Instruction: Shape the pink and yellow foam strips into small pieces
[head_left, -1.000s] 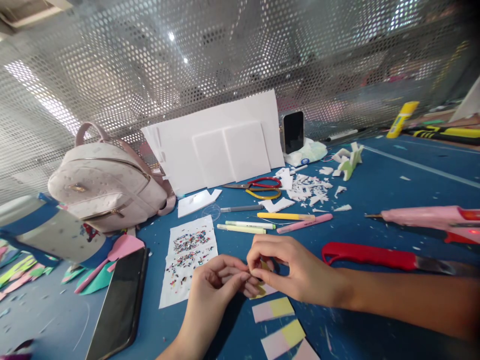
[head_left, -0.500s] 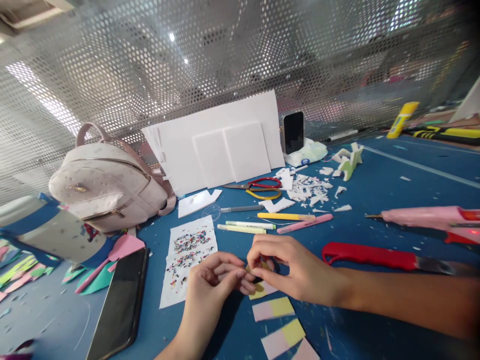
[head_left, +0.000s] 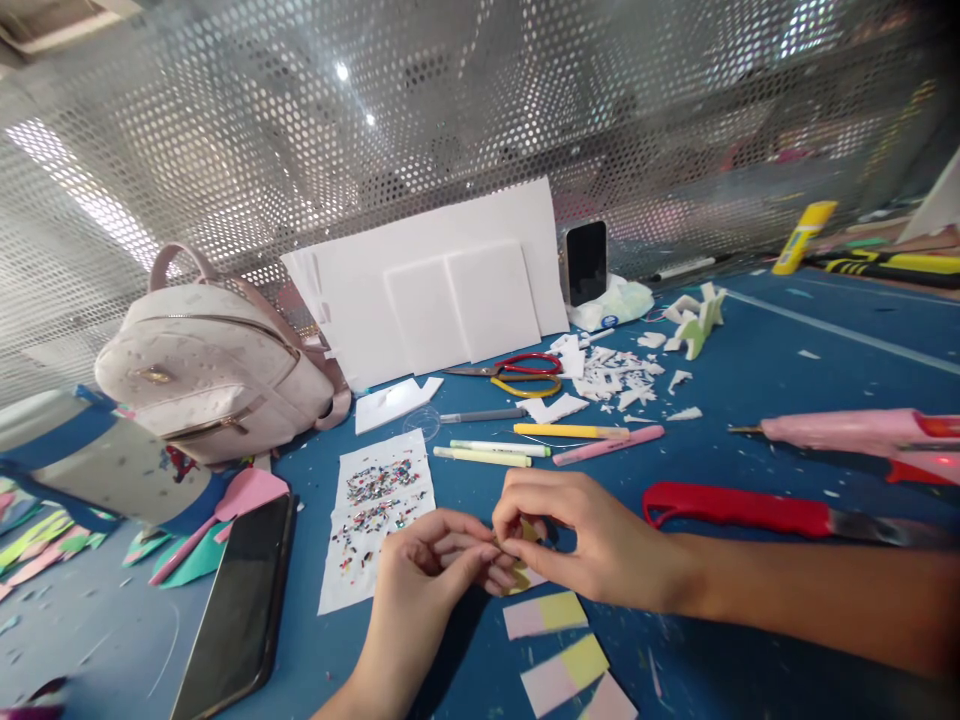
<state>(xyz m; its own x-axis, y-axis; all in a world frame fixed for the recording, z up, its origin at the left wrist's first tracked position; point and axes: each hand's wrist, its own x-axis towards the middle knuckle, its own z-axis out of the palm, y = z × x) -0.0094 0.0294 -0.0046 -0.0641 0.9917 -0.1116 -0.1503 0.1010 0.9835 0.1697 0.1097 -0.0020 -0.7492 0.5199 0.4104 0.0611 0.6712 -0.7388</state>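
Observation:
My left hand (head_left: 442,560) and my right hand (head_left: 559,525) meet fingertip to fingertip above the blue table. Both are closed in a pinch, and whatever lies between the fingertips is too small or hidden to make out. Under and behind the fingers shows part of a pink and yellow paper piece (head_left: 529,578). Nearer to me lie similar two-colour strips (head_left: 546,615), one below another. Left of my left hand is a white sheet (head_left: 349,590) scattered with many small coloured gems (head_left: 379,480).
Pens (head_left: 491,456), scissors (head_left: 525,372) and white foam scraps (head_left: 615,375) lie beyond my hands. A red-handled cutter (head_left: 742,510) and a pink glue gun (head_left: 847,435) are at right. Left are a phone (head_left: 236,600), bottle (head_left: 112,460) and backpack (head_left: 217,370). White boards (head_left: 435,290) lean behind.
Both hands stay together in nearly the same place, with only slight finger movement. The whole view has shifted very slightly.

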